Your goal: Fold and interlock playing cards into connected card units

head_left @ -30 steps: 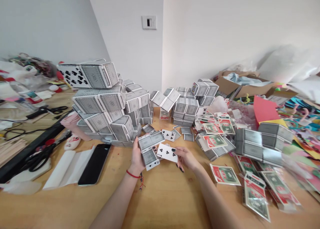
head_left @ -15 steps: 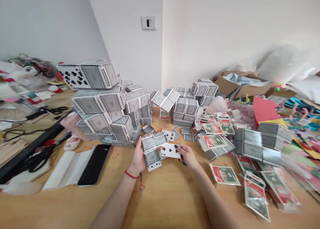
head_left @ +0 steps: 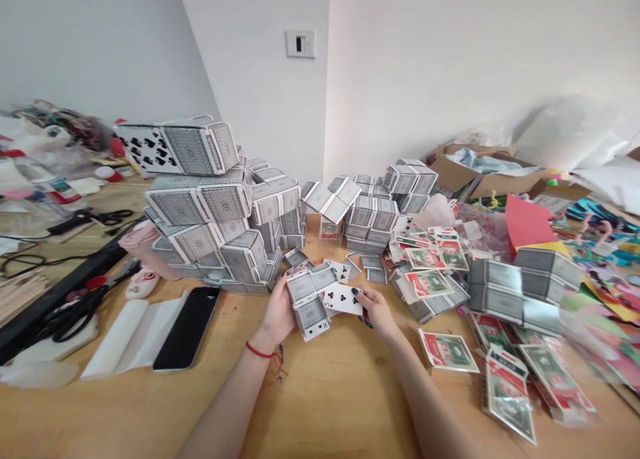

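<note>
In the head view my left hand (head_left: 278, 316) grips a small block of folded playing cards (head_left: 309, 312) with grey patterned backs; a flap with an 8 sticks out at its lower edge. The fingers behind the block are hidden. My right hand (head_left: 375, 310), with dark nails, pinches the right end of a playing card (head_left: 343, 299), a three of clubs lying face up against the block's right side. Just behind the block lies another face-up clubs card (head_left: 341, 271). Some folded card pieces (head_left: 374, 269) rest on the table beyond it.
A tall stack of card blocks (head_left: 200, 202) rises at left, with a lower stack (head_left: 373, 215) at centre right. A black phone (head_left: 187, 329) and black scissors (head_left: 80, 305) lie left. Red-green card boxes (head_left: 447, 350) and loose card modules (head_left: 495, 289) spread across the right.
The held block has shifted slightly right and tilted a little. The three of clubs has moved slightly right and up with my right hand. The view has also shifted slightly.
</note>
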